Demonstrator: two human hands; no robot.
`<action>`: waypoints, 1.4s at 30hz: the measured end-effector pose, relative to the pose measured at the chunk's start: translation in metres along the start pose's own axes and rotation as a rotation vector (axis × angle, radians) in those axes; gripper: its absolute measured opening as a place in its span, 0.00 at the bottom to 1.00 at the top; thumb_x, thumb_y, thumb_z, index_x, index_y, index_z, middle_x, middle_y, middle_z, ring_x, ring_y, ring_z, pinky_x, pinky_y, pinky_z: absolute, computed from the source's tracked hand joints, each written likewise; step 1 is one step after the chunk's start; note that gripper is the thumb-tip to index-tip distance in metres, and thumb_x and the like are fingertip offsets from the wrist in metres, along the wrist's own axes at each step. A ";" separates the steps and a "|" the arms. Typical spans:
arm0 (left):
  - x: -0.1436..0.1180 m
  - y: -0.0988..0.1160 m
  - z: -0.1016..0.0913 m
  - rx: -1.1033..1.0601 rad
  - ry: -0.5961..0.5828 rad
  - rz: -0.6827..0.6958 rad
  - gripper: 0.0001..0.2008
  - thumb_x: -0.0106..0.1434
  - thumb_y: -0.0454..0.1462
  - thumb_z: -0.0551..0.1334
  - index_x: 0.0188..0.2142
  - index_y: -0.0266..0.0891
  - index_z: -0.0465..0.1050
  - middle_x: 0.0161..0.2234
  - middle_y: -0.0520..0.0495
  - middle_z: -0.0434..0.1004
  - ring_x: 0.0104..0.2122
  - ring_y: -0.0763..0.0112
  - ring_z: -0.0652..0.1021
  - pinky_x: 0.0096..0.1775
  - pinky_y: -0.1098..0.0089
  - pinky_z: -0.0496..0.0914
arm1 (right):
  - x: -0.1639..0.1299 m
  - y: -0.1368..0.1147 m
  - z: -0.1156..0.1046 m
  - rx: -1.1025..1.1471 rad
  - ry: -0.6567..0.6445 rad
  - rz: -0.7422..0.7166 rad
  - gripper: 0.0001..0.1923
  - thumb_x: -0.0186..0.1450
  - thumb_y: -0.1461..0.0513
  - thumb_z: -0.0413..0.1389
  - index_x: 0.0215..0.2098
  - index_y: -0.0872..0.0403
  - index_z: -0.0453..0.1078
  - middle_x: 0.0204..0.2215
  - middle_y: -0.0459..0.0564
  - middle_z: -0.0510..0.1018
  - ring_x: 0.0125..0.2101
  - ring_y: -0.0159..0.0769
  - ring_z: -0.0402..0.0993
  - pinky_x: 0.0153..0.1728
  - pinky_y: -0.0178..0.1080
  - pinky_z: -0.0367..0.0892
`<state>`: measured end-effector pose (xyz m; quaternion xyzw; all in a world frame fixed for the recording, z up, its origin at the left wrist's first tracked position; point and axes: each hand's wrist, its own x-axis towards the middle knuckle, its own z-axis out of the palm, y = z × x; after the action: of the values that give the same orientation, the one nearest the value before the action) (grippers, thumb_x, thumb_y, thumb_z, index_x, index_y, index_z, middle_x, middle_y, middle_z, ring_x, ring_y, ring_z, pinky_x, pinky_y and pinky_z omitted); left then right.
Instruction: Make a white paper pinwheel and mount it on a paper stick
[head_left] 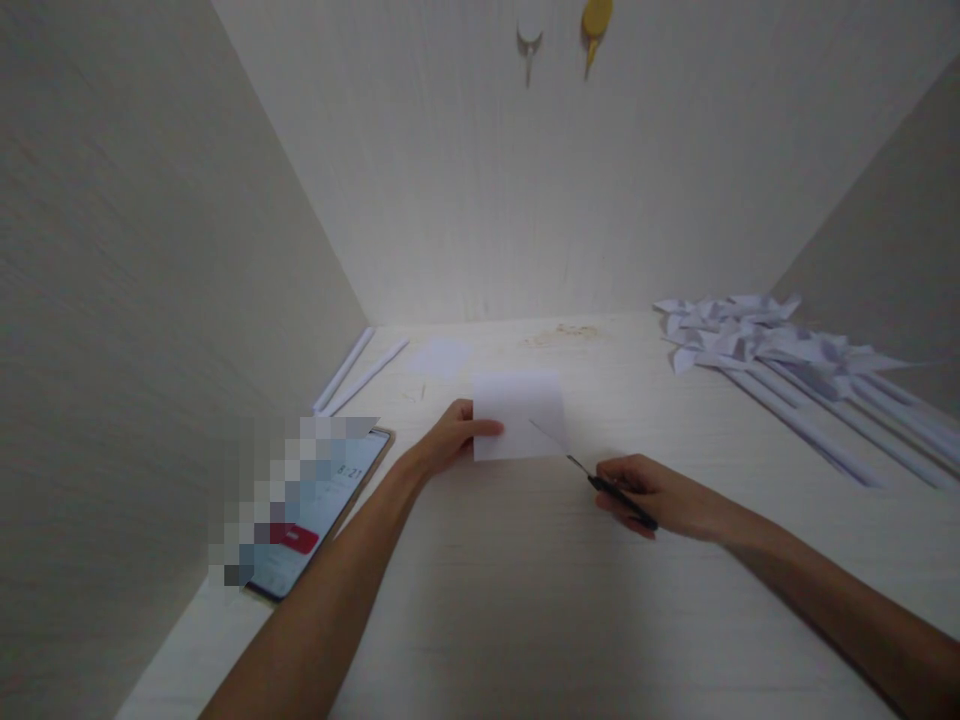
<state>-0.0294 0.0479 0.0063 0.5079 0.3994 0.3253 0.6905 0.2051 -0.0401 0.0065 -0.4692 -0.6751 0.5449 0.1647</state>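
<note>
My left hand (pixel 450 438) pinches the left edge of a white square of paper (pixel 517 405) and holds it up over the pale wooden desk (pixel 525 600). My right hand (pixel 652 497) grips black-handled scissors (pixel 611 490). The scissor blades point up and to the left, and their tip reaches into the paper's lower right part. A thin line in the paper runs on from the blade tip toward its middle.
A phone (pixel 322 510) with a lit screen lies at the left by the side wall. Two rolled white paper sticks (pixel 360 370) lie at the back left. Several white paper pinwheels (pixel 757 340) on sticks are piled at the right. A small paper scrap (pixel 442 357) lies behind.
</note>
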 end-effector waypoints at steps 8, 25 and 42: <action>0.000 -0.002 0.003 -0.028 -0.021 0.018 0.09 0.38 0.33 0.65 0.23 0.32 0.73 0.22 0.46 0.76 0.22 0.72 0.74 0.27 0.73 0.67 | 0.000 0.002 -0.001 -0.008 -0.020 -0.001 0.17 0.58 0.53 0.50 0.19 0.54 0.53 0.10 0.38 0.59 0.12 0.22 0.52 0.15 0.29 0.48; 0.003 -0.004 0.003 -0.007 -0.032 0.053 0.08 0.38 0.33 0.65 0.23 0.32 0.73 0.22 0.46 0.76 0.21 0.73 0.73 0.25 0.74 0.66 | 0.000 0.004 0.000 0.011 -0.015 -0.019 0.17 0.58 0.53 0.50 0.19 0.54 0.53 0.10 0.38 0.58 0.12 0.22 0.52 0.15 0.30 0.48; 0.003 -0.006 0.002 0.013 -0.032 0.038 0.10 0.37 0.34 0.66 0.23 0.33 0.73 0.22 0.46 0.76 0.22 0.73 0.73 0.26 0.73 0.67 | 0.000 0.003 0.000 0.004 -0.002 0.005 0.18 0.57 0.51 0.50 0.19 0.54 0.54 0.10 0.38 0.58 0.12 0.23 0.53 0.15 0.30 0.49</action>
<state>-0.0259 0.0482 -0.0003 0.5251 0.3806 0.3275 0.6872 0.2059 -0.0401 0.0039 -0.4699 -0.6730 0.5472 0.1638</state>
